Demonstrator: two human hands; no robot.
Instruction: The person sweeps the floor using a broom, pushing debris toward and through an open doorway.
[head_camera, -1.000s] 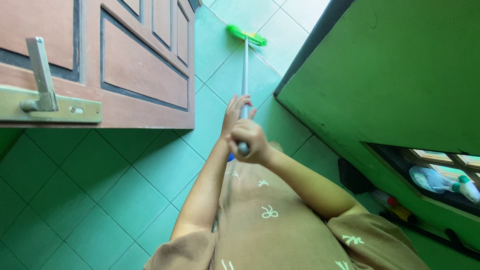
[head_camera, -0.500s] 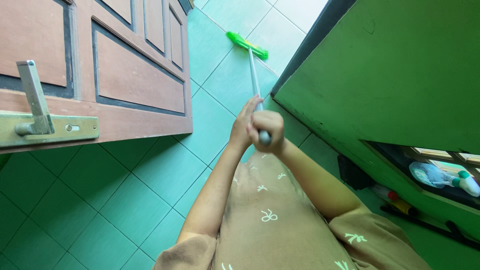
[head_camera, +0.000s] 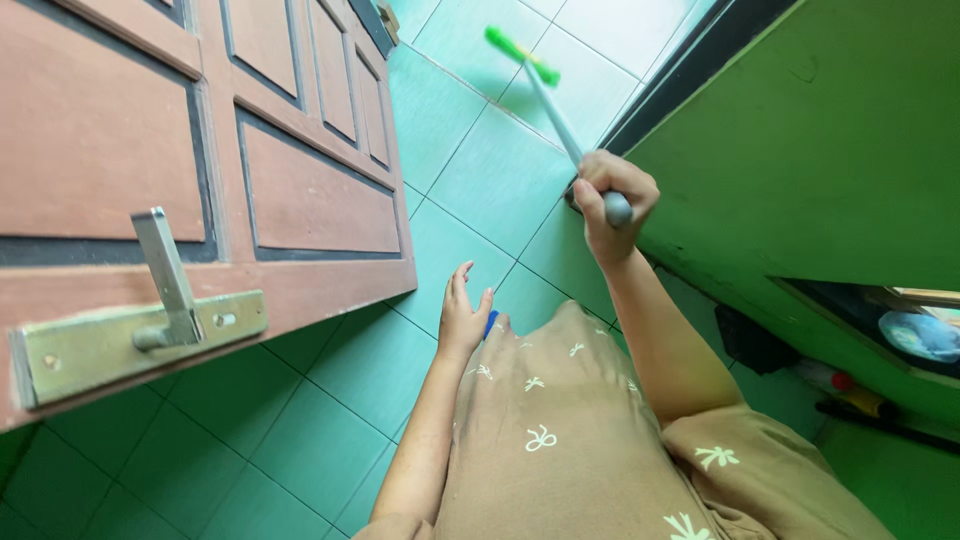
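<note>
Grey broom handle (head_camera: 560, 118) in right fingers (head_camera: 598, 192)

You get bright, even daylight, strongest on the pale floor tiles (head_camera: 610, 30) at the top, which look washed out. The wide lens bows the wooden door (head_camera: 200, 180) and green wall (head_camera: 800, 150) outward near the edges. The broom head (head_camera: 520, 55) is smeared by blur; shadows are soft.
</note>
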